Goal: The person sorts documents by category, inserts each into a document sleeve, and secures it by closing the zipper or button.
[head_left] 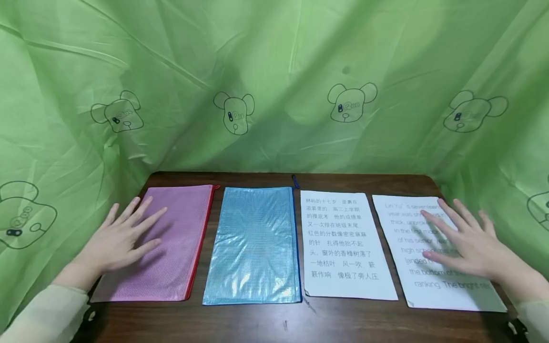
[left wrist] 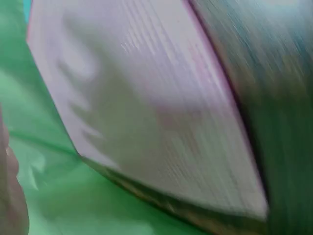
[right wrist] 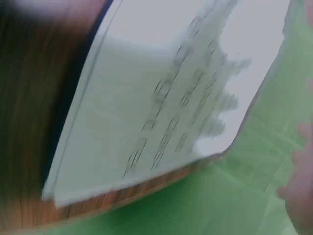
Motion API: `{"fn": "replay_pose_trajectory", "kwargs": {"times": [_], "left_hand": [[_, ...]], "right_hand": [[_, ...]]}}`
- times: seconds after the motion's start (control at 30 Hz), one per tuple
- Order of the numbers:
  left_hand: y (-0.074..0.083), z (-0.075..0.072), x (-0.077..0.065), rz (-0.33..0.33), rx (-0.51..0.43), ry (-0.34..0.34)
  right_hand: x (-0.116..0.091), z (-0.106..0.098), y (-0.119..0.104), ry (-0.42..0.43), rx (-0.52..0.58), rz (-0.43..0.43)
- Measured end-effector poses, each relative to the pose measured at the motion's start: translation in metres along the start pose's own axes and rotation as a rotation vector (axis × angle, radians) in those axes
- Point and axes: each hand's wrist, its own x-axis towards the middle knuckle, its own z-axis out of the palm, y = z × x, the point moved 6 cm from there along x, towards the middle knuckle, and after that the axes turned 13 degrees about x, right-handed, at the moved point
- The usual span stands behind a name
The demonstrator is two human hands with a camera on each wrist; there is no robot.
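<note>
fingers [head_left: 150, 220] spread, left hand [head_left: 116, 239] over pink pouch [head_left: 173, 264], right hand [head_left: 469, 245] over printed sheet [head_left: 429, 296], both items probably light and floppy, best pinched at an edge.

Surface [head_left: 257, 324]: dark brown, wood-grained. Lying flat in a row, left to right: pink pouch [head_left: 173, 247], red edge; glossy blue pouch [head_left: 255, 247]; Chinese-printed paper [head_left: 343, 247], just beside the blue; English-printed paper [head_left: 422, 278], slightly angled.

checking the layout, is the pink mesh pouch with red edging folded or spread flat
Spread flat: the pink pouch shows all four corners on the brown wooden table.
</note>
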Motion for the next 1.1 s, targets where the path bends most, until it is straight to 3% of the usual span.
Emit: {"fn": "replay_pose_trajectory", "kwargs": {"times": [0.07, 0.13, 0.27, 0.4, 0.47, 0.53, 0.67, 0.83, 1.1], "left_hand": [[0.023, -0.008, 0.014, -0.045, -0.067, 0.003], [0.060, -0.018, 0.036, -0.065, -0.183, 0.067], [0.161, -0.032, 0.094, -0.092, -0.464, 0.120], [0.257, -0.038, 0.146, -0.133, -0.683, -0.018], [0.293, -0.038, 0.164, -0.148, -0.754, -0.087], [0.318, -0.040, 0.176, -0.173, -0.774, -0.113], [0.343, -0.042, 0.186, -0.227, -0.758, -0.121], [0.350, -0.043, 0.189, -0.263, -0.756, -0.120], [0.349, -0.038, 0.186, -0.271, -0.818, -0.110]], "right_hand": [[0.003, -0.001, -0.009, 0.033, 0.066, 0.038], [0.009, 0.002, -0.022, 0.058, 0.157, 0.078], [0.024, 0.017, -0.055, 0.032, 0.343, 0.168], [0.040, 0.037, -0.083, -0.019, 0.420, 0.263], [0.046, 0.045, -0.094, -0.029, 0.427, 0.303], [0.049, 0.051, -0.102, -0.042, 0.428, 0.332], [0.053, 0.061, -0.110, -0.063, 0.413, 0.386], [0.058, 0.065, -0.112, -0.083, 0.413, 0.440], [0.060, 0.078, -0.101, -0.180, 0.684, 0.571]]}}
